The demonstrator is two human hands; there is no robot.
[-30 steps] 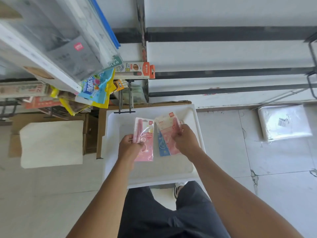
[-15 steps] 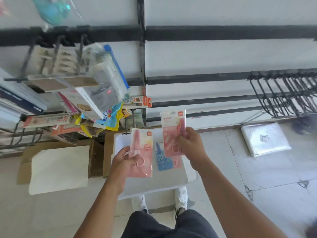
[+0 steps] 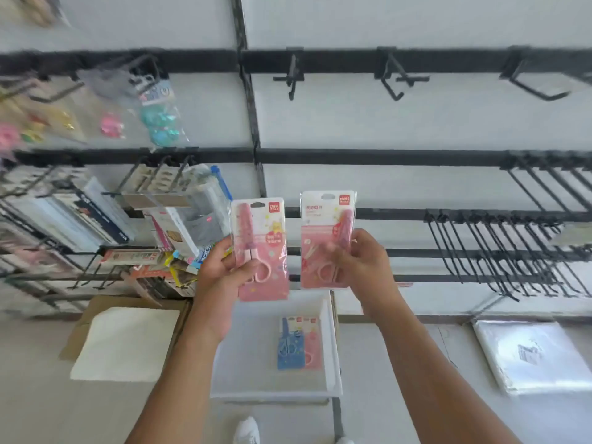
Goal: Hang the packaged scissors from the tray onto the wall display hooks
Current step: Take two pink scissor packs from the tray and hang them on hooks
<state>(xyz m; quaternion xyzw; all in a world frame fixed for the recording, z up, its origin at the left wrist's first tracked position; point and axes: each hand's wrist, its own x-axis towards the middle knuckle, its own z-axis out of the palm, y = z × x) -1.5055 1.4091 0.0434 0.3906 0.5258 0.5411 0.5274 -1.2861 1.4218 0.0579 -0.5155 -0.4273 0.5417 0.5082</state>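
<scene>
- The left hand (image 3: 224,270) grasps a pink pack of scissors (image 3: 261,248), thumb across the front near the pink handles, fingers behind the card. The pack stands upright, its hang-hole at the top.
- The right hand (image 3: 358,261) grasps a second pink pack (image 3: 325,225), fingers curled over its lower right part, the card upright and a little higher than the left one.
- The two held packs sit side by side with a narrow gap between them, both raised in front of the wall display, level with the black rails.
- Below them a white tray (image 3: 331,357) rests on the floor. Inside lie a blue pack of scissors (image 3: 290,344) and, touching its right edge and partly under it, another pink pack (image 3: 312,342).
- On the top rail, a few black hooks (image 3: 293,75) stick out bare, well above the held packs.
- To the right, a dense row of long black hooks (image 3: 499,251) hangs from the lower rails.
- To the left, the hooks carry stationery (image 3: 96,213): books, clear sleeves and coloured packets, much of it blurred.
- A cardboard box with a white sheet (image 3: 125,342) on top sits on the floor left of the tray.
- A stack of clear plastic bags (image 3: 531,354) lies on the tiled floor at right.
- A white shoe (image 3: 246,431) shows at the bottom edge.
</scene>
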